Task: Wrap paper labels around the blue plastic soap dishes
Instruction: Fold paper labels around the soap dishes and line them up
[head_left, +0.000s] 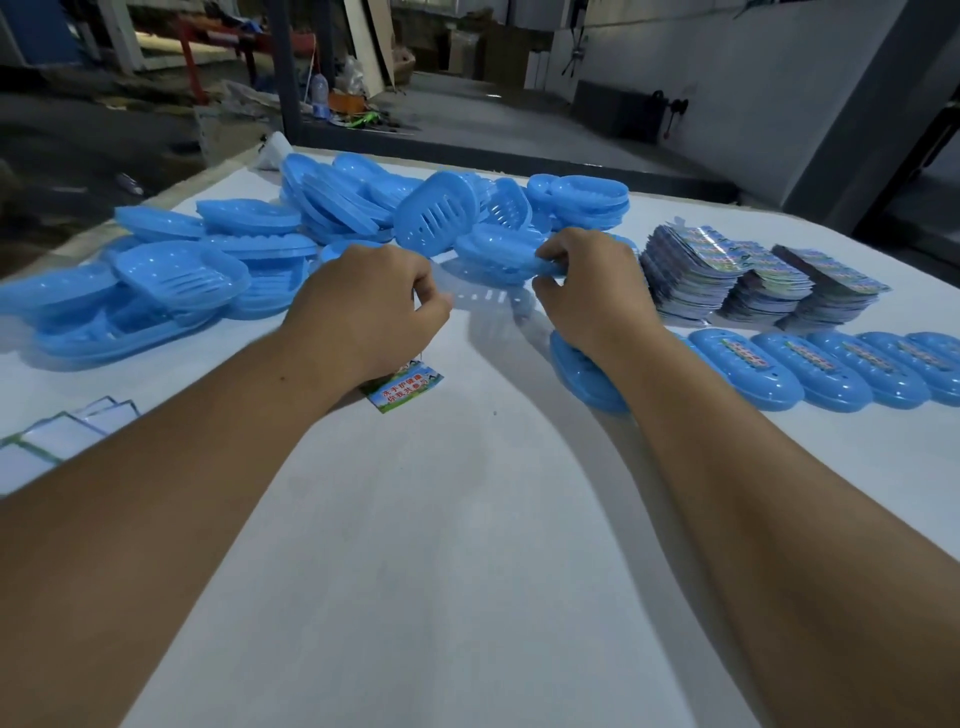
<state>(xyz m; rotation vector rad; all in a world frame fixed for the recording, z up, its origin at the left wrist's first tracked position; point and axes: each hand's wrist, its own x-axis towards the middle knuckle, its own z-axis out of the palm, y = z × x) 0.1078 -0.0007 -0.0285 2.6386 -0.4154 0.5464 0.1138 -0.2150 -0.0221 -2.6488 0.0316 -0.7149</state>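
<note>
My right hand (587, 286) pinches the right end of a blue soap dish (493, 260), which is blurred and lifted just in front of the loose pile of blue soap dishes (436, 218). My left hand (363, 306) is curled at the dish's left side; whether it grips anything is hidden. A colourful paper label (408, 387) pokes out from under my left wrist, on or just above the white table (467, 519).
Stacks of printed labels (727, 275) lie at the right rear. In front of them runs a row of labelled dishes (831, 369). More blue dishes (156, 291) spread to the left. White cards (62, 436) lie at the left edge.
</note>
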